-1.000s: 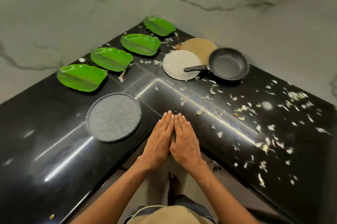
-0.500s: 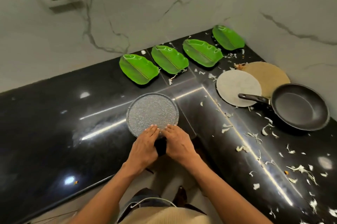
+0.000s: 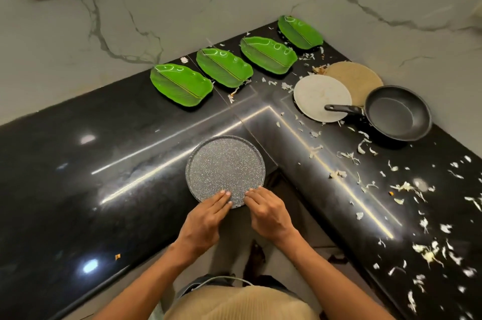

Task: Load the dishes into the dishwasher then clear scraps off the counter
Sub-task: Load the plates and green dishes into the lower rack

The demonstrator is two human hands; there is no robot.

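Shifting from flat palms at the tabletop [image 3: 65, 163] corner a second ago, we now have both hands on the near rim of the speckled grey plate [image 3: 225, 168]: left hand [image 3: 206, 218] and right hand [image 3: 268, 211] with fingers laid on its edge, thumbs hidden, so a true grip we cannot tell. Plate sits at the near edge, partly overhanging. Loading starts here by our read; green leaf plates [image 3: 181, 87], pan [image 3: 397, 112] and scraps [image 3: 407, 186] on the right untouched.
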